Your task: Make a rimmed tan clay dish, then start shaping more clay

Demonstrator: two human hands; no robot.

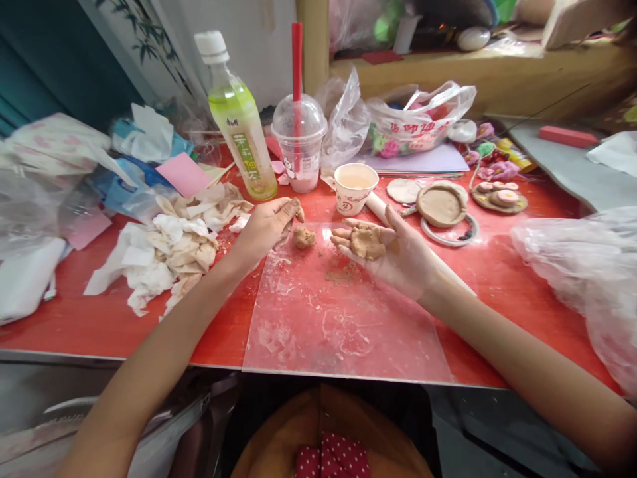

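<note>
My right hand [398, 255] is palm up with its fingers stretched out, and a flattened piece of brown clay [367, 240] rests across the palm and fingers. To its left, my left hand [271, 226] is closed in a pinch on a small bit of clay [298, 210]. Just beside those fingers a rough clay lump [303, 237] lies on a clear plastic sheet [343, 325]. Smears and crumbs of clay mark the sheet. A paper cup [355, 189] of cloudy liquid stands beyond the hands. Behind my right hand lies a white rolling rod [378, 207], partly hidden by it.
Crumpled tissues [169, 249] and plastic bags are heaped at the left. A green drink bottle [243, 133] and a domed cup with a red straw [299, 143] stand behind. Toward the right are a round clay dish [441, 204], a decorated clay disc [499, 198] and a plastic bag [582, 265].
</note>
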